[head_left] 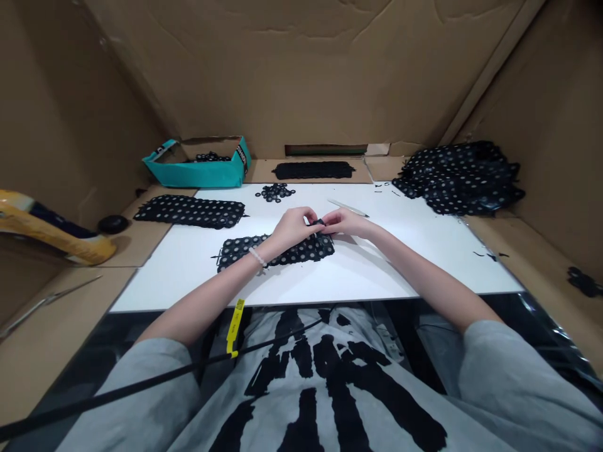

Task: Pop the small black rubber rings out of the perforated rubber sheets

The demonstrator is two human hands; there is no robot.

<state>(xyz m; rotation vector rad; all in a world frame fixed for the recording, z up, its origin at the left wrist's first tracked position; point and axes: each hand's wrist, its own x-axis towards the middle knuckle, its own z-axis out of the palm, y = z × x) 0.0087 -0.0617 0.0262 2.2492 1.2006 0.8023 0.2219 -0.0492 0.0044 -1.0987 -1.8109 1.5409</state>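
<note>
A black sheet with rows of pale round spots (301, 254) lies on the white board, partly covered by my left forearm. At its far right corner my left hand (298, 225) is closed, thumb and index finger pinching a small black part there. My right hand (343, 223) meets it from the right, its fingertips pinched on the same black part. Whether that part is the sheet's own corner or a separate small piece, I cannot tell, as the fingers hide it.
Small black rings (276, 192) lie in a pile beyond my hands, near a white pen-like tool (348, 208). Another spotted sheet (191, 211) rests at left, a heap of them (459, 179) at right. A teal box (198, 172) stands behind; tweezers (51, 298) lie at far left.
</note>
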